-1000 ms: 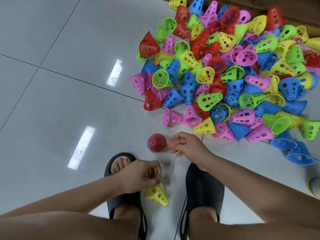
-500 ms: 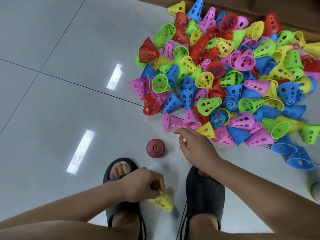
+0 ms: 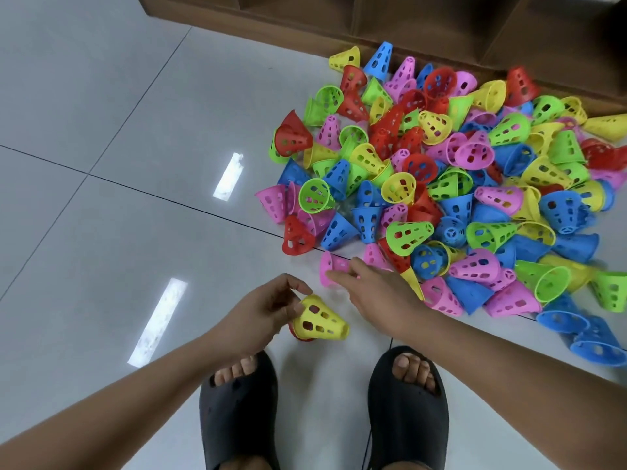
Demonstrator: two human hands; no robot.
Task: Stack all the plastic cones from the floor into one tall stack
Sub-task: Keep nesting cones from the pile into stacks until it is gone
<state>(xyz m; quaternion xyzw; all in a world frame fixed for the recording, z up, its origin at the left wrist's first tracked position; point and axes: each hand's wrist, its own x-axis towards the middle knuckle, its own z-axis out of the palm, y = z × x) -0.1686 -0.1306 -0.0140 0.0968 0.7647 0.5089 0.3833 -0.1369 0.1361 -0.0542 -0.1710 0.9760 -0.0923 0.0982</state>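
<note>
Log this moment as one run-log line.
left hand: holds yellow cone over red cone | right hand: reaching pink cone | pile: unstacked

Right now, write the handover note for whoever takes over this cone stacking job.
Left hand: shut on the yellow cone, held right over the red cone standing on the floor between the feet; whether it is seated yet is unclear.
Right hand: open, reaching for the pink cone at the near edge of the pile.
Done: a stack of two at most.
Left: nearly everything; the loose pile against the wooden cabinet is unstacked.
</note>
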